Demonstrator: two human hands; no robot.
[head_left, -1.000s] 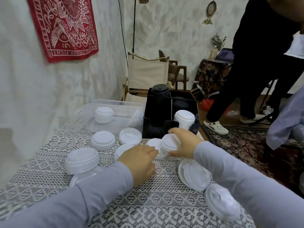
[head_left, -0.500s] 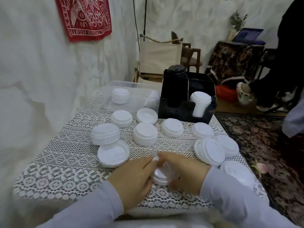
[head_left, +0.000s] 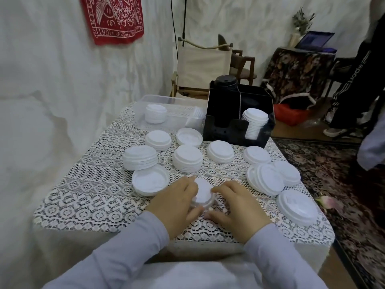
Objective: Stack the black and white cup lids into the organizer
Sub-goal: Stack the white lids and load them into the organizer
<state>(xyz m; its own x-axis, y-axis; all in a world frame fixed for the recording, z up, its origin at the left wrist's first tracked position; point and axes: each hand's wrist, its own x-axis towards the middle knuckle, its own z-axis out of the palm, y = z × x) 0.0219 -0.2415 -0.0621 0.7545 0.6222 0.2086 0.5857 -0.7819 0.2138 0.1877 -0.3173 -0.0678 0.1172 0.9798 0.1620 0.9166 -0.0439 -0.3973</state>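
I have my left hand [head_left: 177,203] and right hand [head_left: 235,207] curled round a small stack of white lids [head_left: 202,192], gripping its rim from either side near the front edge of the lace-covered table [head_left: 87,197]. Loose piles of white lids [head_left: 187,158] lie beyond. The black organizer [head_left: 237,130] stands at the far side, with a white stack [head_left: 255,122] in its front right compartment and a black stack [head_left: 226,84] on its left.

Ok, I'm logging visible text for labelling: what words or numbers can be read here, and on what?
"FIGHT": lower border of the red wall banner; its other lettering is unclear.
"spor": cut off, down a bystander's dark trouser leg.
Near-right white lid: raised marks, too small to read.
Held white lids: no print visible.
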